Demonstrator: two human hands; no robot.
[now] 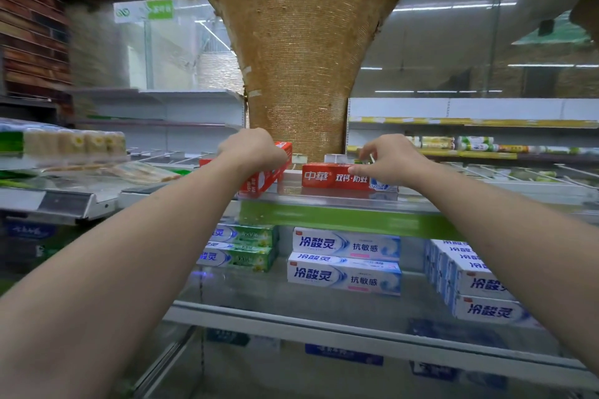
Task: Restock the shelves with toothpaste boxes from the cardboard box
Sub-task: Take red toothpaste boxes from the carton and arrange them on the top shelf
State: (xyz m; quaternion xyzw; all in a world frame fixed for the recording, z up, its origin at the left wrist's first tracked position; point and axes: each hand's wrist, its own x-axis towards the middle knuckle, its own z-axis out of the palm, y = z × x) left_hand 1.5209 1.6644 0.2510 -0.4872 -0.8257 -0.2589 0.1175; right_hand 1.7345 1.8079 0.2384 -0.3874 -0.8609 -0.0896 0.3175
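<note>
Currently both our hands work on the upper shelf (340, 201). Our left hand (251, 149) has its fingers curled round a red toothpaste box (264, 178) lying angled, one end jutting over the shelf's front edge. Our right hand (390, 157) pinches the top edge of a second red box (334, 175) set lengthwise along the front. Risk: if released now, the angled box could tip off the lip onto the stacked white boxes (345, 261) below. Cardboard box not in view.
</note>
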